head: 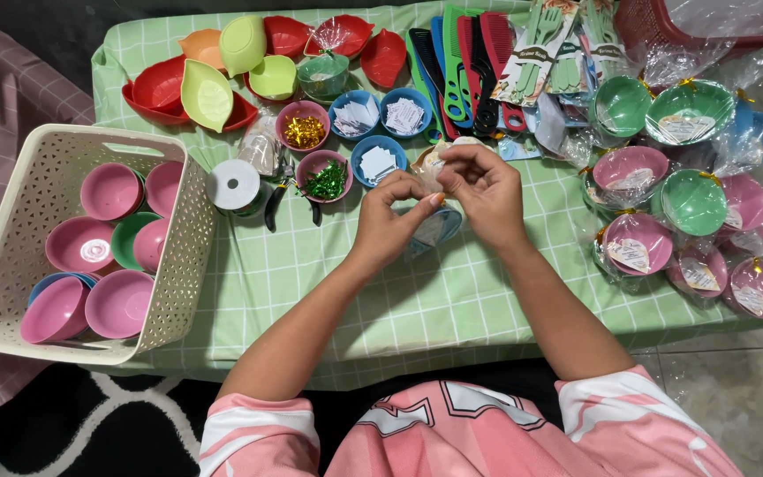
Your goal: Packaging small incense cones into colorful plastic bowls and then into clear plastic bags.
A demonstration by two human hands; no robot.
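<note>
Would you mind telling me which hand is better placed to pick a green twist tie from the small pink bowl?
Probably the left hand. The pink bowl with green ties lies just left of it, so the right hand would have to cross over. Both hands are pinching the wrapped bundle.
</note>
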